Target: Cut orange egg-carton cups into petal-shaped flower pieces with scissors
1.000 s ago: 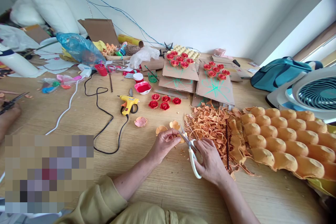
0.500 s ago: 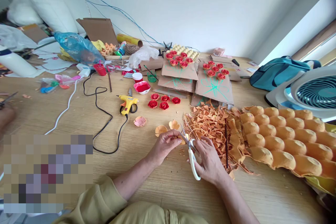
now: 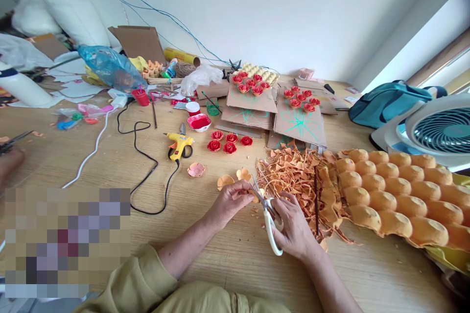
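Note:
In my right hand is a pair of white-handled scissors, the blades pointing up and left. My left hand pinches a small orange egg-carton piece, mostly hidden by the fingers, right at the blades. Just beyond the left hand lie orange flower-shaped carton cups. A pinkish cup sits farther left. Behind them are several red paper roses. To the right of the blades spreads a heap of orange carton scraps.
An orange egg tray lies at the right, near a fan and a teal bag. A yellow glue gun trails its black cord at left. Cardboard pieces carry more roses. Another person's hand holds scissors at the far left.
The scissor handles in my right hand have spread slightly wider. My left hand stays in nearly the same place. At the far left, the other person's scissors have moved a little to the right.

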Demonstrator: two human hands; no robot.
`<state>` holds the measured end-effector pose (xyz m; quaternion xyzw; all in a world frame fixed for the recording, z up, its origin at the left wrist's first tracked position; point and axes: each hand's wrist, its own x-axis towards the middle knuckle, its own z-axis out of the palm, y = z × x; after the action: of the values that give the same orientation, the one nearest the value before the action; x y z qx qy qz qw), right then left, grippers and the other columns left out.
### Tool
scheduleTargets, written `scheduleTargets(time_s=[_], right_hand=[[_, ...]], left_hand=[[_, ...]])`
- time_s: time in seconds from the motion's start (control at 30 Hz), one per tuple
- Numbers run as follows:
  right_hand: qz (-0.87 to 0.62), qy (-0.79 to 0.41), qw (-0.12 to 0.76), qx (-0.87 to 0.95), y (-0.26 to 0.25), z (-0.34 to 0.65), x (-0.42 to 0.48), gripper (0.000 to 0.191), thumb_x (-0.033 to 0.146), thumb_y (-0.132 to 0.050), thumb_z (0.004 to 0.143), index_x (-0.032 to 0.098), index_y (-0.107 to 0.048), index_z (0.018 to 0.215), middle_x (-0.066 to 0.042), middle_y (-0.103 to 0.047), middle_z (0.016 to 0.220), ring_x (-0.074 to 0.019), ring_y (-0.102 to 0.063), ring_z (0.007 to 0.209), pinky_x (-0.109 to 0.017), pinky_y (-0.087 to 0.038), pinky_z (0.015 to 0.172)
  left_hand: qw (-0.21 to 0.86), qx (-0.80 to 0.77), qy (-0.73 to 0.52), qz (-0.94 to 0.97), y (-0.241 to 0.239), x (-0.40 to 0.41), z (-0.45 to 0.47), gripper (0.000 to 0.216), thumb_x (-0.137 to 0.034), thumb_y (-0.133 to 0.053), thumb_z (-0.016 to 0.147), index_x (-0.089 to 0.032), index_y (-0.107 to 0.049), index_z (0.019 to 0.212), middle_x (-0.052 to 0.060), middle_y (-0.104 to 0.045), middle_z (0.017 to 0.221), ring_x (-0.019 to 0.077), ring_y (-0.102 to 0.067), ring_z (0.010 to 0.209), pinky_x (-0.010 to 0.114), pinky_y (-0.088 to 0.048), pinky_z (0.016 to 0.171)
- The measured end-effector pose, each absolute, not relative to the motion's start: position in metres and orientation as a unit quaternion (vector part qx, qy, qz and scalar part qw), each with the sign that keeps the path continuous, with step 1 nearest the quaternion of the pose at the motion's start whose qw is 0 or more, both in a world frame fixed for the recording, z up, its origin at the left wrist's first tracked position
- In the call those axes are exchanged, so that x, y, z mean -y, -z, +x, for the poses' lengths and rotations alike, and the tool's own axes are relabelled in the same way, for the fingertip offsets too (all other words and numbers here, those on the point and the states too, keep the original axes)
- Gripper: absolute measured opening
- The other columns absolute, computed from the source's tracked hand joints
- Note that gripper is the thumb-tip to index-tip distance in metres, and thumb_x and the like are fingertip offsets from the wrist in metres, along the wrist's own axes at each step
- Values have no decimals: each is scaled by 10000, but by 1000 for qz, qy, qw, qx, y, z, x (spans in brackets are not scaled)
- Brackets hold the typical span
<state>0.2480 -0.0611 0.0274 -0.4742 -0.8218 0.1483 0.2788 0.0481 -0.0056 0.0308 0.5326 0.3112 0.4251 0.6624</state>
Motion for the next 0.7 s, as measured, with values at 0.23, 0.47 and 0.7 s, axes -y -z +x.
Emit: scheduleTargets(time_s=[0.23, 0.47, 0.7], right_hand=[[-467, -154, 279, 825, -30, 247, 63, 231, 285, -541, 861, 238, -349, 741, 41, -454, 666, -161, -450, 612, -394, -393, 851], [-459, -154, 277, 830, -32, 246, 63, 248, 289, -533, 889, 234, -350, 731, 46, -457, 655, -152, -453, 600, -378, -387, 832], [-456, -151, 267, 835, -31, 248, 63, 240, 306, -527, 900, 237, -364, 737, 40, -461, 660, -156, -447, 599, -391, -389, 841]], left_hand=[[622, -306, -417, 589, -37, 2, 43, 190, -336, -650, 825, -158, -712, 846, 39, -656, 832, 192, -577, 876, 317, -435, 863], [577, -302, -408, 640, -33, -2, 37, 124, -258, -607, 850, -169, -694, 848, 35, -633, 828, 192, -566, 869, 324, -437, 860], [489, -311, -414, 702, -40, -7, 34, 98, -167, -602, 814, -190, -698, 814, 32, -625, 804, 186, -558, 843, 321, -432, 857]])
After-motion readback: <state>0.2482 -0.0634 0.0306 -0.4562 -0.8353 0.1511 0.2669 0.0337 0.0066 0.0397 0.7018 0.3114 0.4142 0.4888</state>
